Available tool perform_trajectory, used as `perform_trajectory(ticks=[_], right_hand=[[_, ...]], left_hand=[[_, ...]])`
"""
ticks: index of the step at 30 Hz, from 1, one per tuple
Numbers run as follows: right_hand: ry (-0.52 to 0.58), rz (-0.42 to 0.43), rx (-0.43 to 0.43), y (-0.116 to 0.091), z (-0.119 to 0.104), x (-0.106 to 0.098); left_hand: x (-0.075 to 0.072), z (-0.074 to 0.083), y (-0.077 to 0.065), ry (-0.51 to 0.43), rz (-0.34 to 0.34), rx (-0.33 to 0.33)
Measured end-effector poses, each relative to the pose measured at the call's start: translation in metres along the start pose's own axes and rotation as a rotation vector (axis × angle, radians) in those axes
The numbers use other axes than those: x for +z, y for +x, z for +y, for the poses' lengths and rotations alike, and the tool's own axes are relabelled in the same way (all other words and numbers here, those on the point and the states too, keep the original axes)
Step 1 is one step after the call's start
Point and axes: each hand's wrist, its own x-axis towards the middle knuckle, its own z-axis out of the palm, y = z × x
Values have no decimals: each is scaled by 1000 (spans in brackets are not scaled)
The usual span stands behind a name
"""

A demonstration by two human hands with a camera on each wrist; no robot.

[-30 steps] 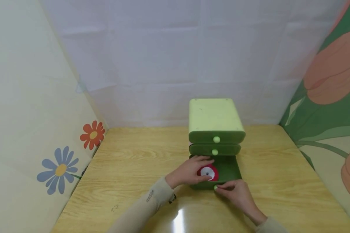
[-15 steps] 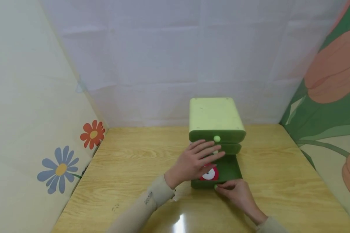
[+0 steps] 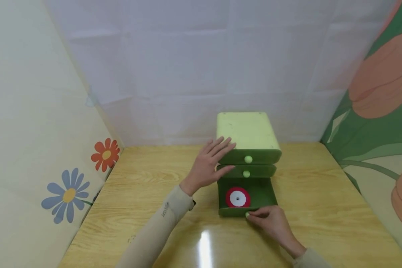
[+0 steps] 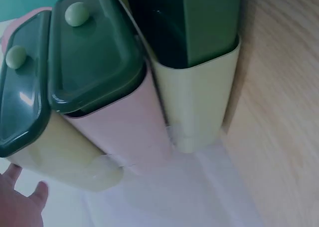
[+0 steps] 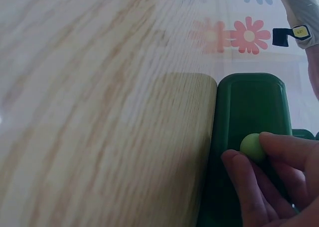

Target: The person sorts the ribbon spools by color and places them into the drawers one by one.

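Note:
A small drawer cabinet (image 3: 248, 130) with a pale green top stands on the table, its bottom drawer (image 3: 261, 193) pulled out. Inside that drawer lies a round red disc (image 3: 238, 197) with a white middle and a small dark centre. My right hand (image 3: 273, 225) pinches the drawer's light green knob (image 5: 251, 147) between thumb and fingers. At the cabinet's upper left front edge is my left hand (image 3: 206, 165), fingers straight, near or against its side. In the left wrist view, only part of the left hand (image 4: 20, 202) shows, beside the top tier.
Two dark green drawer fronts, the top (image 3: 231, 156) and the middle (image 3: 232, 172), sit closed in above, each with a knob. The wooden table (image 3: 154, 175) meets a white cloth backdrop (image 3: 174, 74) behind and flower-printed panels at both sides.
My left hand has moved up and left, from over the disc in the drawer to the cabinet's upper left edge. The right hand keeps its pinch on the knob; the drawer stays out.

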Motion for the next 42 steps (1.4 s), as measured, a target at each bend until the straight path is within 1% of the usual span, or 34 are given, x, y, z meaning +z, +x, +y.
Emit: perform_trajectory(ticks=[2, 5, 11, 17, 22, 28, 34, 42], right_hand=[[-5, 2, -3, 0, 0, 0], [-7, 5, 0, 0, 0, 0], [-4, 12, 4, -1, 0, 1], [-1, 13, 6, 0, 0, 1], [-8, 11, 13, 0, 0, 1], [-22, 11, 8, 1, -1, 2], [-21, 18, 5, 4, -2, 4], [-20, 23, 25, 11, -2, 5]], left_hand=[[3, -1, -1, -20, -18, -14], [7, -2, -3, -31, -24, -24], [14, -6, -5, -26, -8, -18], [14, -6, -5, -48, -9, -20], [13, -5, -4, -68, -14, -41], [13, -3, -3, -110, -1, -57], [14, -3, -4, -141, 3, -71], [13, -3, -3, -168, -9, -77]])
